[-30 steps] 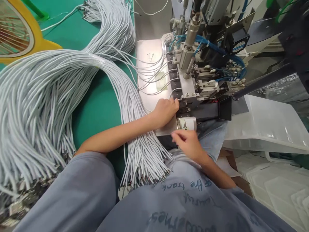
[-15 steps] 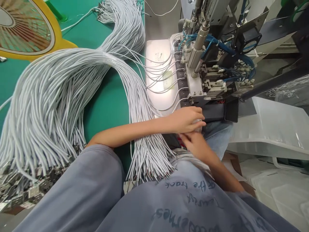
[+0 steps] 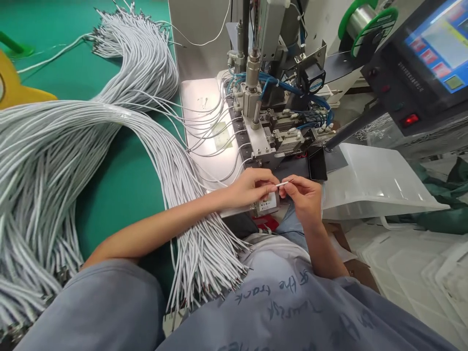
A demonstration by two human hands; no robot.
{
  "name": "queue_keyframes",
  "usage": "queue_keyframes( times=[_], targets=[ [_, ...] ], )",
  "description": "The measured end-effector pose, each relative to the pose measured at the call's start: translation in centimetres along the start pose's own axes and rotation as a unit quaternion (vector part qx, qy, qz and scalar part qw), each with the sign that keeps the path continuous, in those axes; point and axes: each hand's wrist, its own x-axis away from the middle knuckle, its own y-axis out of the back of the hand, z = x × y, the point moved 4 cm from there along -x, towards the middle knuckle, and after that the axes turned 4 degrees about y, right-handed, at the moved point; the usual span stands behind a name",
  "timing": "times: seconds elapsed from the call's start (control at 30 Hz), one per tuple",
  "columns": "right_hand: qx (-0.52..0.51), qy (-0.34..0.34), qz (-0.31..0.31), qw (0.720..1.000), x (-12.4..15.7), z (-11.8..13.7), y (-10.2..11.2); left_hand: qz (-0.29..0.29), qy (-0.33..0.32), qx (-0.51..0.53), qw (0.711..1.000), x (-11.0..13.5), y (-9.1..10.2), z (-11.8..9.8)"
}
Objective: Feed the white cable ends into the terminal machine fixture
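A short stretch of white cable (image 3: pixel 281 184) shows between my two hands, pinched at both sides. My left hand (image 3: pixel 252 187) has thumb and fingers closed on its left part, the forearm lying across a bundle of white cables (image 3: pixel 204 253). On its right part, my right hand (image 3: pixel 305 197) grips with thumb and fingertips. Where the rest of this cable runs is hidden by the hands. Just beyond them stands a machine with metal cylinders (image 3: pixel 252 107) and blue tubes. Several white cables enter its black slotted block (image 3: pixel 239 127) from the lit white plate (image 3: pixel 208 158).
More cable bundles (image 3: pixel 139 53) lie on the green table (image 3: pixel 109 180). At the right are a control panel (image 3: pixel 409 87) with a lit screen, a green spool of wire (image 3: pixel 365 27), and a translucent white sheet (image 3: pixel 380 180). Below the hands sits a labelled metal box (image 3: pixel 268 204).
My right hand has risen from beneath my left wrist to meet the left fingertips, and a white cable now shows between them. The camera view has swung to the right.
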Motion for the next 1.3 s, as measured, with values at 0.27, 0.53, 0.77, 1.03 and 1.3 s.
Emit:
queue_keyframes(
  times=[0.27, 0.53, 0.77, 1.03, 1.3],
  targets=[
    [0.07, 0.063, 0.072, 0.993, -0.8, 1.5, 0.2, -0.027, -0.032, -0.034, 0.999, 0.1, 0.0, 0.1],
    [0.108, 0.076, 0.094, 0.987, -1.5, 1.5, 0.2, -0.011, -0.044, -0.101, 0.994, 0.2, -0.1, 0.4],
    [0.049, 0.067, -0.047, 0.995, -0.2, 0.2, -1.5, -0.087, -0.049, -0.121, 0.988, 0.3, 0.1, 0.1],
    [0.083, 0.026, 0.116, 0.989, -2.0, 1.0, -0.3, -0.06, -0.085, -0.189, 0.976, 0.4, 0.3, -0.2],
    [0.055, 0.038, -0.008, 0.998, -1.0, 0.5, -1.1, -0.103, -0.08, -0.161, 0.978, 0.4, 0.2, -0.2]
  ],
)
